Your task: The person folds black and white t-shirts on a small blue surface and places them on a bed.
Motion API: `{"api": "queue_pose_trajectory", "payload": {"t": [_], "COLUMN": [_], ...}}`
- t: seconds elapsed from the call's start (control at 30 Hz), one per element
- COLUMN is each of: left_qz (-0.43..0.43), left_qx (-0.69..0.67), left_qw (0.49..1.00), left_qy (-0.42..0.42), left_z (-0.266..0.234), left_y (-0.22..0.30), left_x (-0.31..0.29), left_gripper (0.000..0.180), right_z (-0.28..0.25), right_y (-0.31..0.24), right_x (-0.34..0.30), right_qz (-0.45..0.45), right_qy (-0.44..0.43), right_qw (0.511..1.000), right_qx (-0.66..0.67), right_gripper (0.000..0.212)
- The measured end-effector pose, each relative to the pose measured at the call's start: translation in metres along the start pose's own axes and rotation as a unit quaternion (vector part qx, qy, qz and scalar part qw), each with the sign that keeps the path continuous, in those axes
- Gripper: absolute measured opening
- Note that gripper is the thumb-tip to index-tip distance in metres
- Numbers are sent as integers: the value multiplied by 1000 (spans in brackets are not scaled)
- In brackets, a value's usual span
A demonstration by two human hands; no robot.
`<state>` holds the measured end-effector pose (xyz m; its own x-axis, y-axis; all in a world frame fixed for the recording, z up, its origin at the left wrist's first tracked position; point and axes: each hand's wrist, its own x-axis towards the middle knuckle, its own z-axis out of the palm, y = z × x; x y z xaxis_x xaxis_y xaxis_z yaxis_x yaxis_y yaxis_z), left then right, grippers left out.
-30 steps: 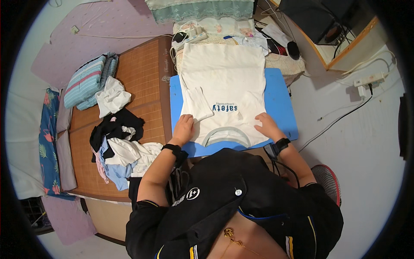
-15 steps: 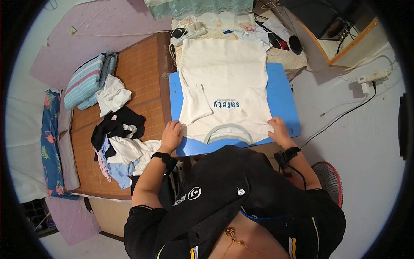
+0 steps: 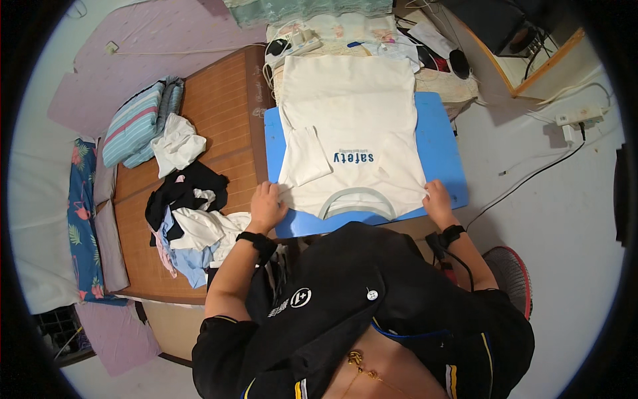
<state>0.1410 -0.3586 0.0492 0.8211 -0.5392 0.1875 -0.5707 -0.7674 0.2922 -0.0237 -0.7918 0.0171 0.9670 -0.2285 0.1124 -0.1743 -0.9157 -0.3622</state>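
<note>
Blue tabletop (image 3: 444, 139) stands between a bed (image 3: 219, 126) on the left and a pale floor (image 3: 531, 219) on the right. Beyond its far edge is a surface covered with patterned cloth (image 3: 458, 88).

Position of garment: white shirt (image 3: 359, 120) lies flat on the tabletop, with the collar (image 3: 359, 191) toward the person and the hem at the far end. The hem extends past the far edge, over the patterned cloth. The collar has grey trim; blue lettering (image 3: 353, 157) is printed on the body and reads upside down from the person's side. On the left, a sleeve (image 3: 309, 156) is folded inward across the body.

Left hand (image 3: 268, 206): located at the near left corner of the shirt; fingers closed on the fabric edge. Right hand (image 3: 440, 203): located at the near right corner; fingers pinch the fabric edge. Between the hands, the near edge is spread wide. Each wrist carries a black band, left (image 3: 259, 246) and right (image 3: 448, 237).

Adjacent items: a heap of black, white, blue and pink clothes (image 3: 199, 229) occupies the near part of the bed. Folded striped bedding (image 3: 136, 126) lies farther back, with a white cloth (image 3: 178, 145) beside it. At right, a white power strip (image 3: 580, 118) has a black cable (image 3: 525, 179) plugged in.
</note>
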Motion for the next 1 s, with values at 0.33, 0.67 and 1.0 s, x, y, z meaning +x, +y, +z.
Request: {"api": "queue_pose_trajectory", "payload": {"t": [0.33, 0.67, 1.0], "left_qz": [132, 194, 136], "left_qx": [7, -116, 6], "left_qw": [991, 973, 984], "left_qy": [29, -53, -116], "left_z": [62, 44, 9], "left_y": [54, 62, -3], "left_x": [71, 68, 16], "left_gripper": [25, 30, 43], "right_z": [-3, 2, -32], "right_y": [-28, -17, -22], "right_x": [13, 10, -2], "right_qz": [-71, -88, -154], "right_qy": [28, 20, -70], "right_qw": [996, 996, 986], "right_qx": [-52, -12, -3], "right_gripper": [26, 13, 32]}}
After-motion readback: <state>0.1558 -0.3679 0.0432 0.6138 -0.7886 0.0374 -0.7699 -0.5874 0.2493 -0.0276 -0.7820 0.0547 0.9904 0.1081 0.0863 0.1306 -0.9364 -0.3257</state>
